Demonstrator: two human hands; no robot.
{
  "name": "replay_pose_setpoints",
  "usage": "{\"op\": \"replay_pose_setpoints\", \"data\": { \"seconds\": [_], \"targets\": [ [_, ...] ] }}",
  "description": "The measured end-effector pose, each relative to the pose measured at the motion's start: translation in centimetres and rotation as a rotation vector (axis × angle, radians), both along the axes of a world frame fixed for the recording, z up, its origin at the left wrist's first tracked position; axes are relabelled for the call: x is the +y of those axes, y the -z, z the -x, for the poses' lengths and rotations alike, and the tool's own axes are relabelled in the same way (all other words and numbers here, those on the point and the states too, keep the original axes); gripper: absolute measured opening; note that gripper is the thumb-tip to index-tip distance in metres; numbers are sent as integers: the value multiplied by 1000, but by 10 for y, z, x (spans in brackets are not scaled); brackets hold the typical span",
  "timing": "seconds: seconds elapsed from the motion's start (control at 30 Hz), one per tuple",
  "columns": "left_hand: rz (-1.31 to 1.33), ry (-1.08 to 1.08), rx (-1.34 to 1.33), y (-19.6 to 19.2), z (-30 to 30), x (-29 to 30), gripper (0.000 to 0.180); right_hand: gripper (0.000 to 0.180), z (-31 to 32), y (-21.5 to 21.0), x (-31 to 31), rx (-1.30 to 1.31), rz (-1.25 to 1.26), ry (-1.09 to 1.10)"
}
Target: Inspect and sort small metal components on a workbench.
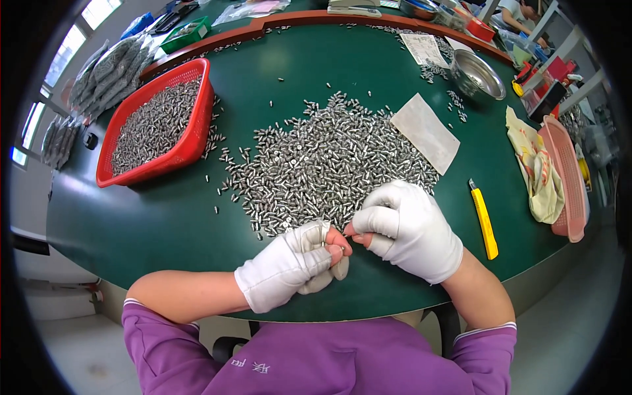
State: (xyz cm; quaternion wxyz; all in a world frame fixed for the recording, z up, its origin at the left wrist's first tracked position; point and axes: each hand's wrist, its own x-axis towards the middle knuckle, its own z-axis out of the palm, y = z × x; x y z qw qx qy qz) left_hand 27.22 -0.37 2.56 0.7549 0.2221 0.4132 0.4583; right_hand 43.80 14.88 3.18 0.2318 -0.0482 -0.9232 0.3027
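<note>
Small metal pins (329, 161), silver and cylindrical, lie in a broad heap on the green table (164, 224), and you have both hands at the heap's near edge. Your left hand (293, 263) wears a white glove with the fingertips cut off; its bare fingertips (337, 247) are curled in and pinched together. Whether a pin sits between them is too small to tell. Your right hand (408, 227), in the same kind of glove, is closed into a loose fist, and its thumb and forefinger meet your left fingertips at the middle. What it grips, if anything, is hidden.

Left of the heap stands a red plastic basket (197, 125) filled with more of the same pins, and a few strays lie scattered between basket and heap. At the heap's right edge rests a flat, pale plastic bag (424, 131), touching the outermost pins. Farther right of the heap, near your right wrist, lies a yellow utility knife (484, 220). Beyond it sit a crumpled yellowish cloth (536, 171) and a pink basket (569, 178) at the table's rim. Behind the heap, to the right, stands a steel bowl (477, 74), with a printed paper sheet (424, 49) just beside it.
</note>
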Motion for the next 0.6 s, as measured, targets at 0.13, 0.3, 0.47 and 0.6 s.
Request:
{"op": "replay_pose_setpoints", "data": {
  "seconds": [0.13,0.3,0.47,0.6],
  "targets": [
    [-10,-15,14,3,0,-1,16,15,0,2,-4,-122,-240,-15],
    [-42,-12,15,5,1,-2,19,8,3,8,-11,-159,-327,-7],
    [-54,-26,8,7,1,-3,21,10,1,11,-17,-182,-453,67],
    [-49,-33,-17,8,2,-3,19,13,0,6,-10,1,-59,126]
  ]
}}
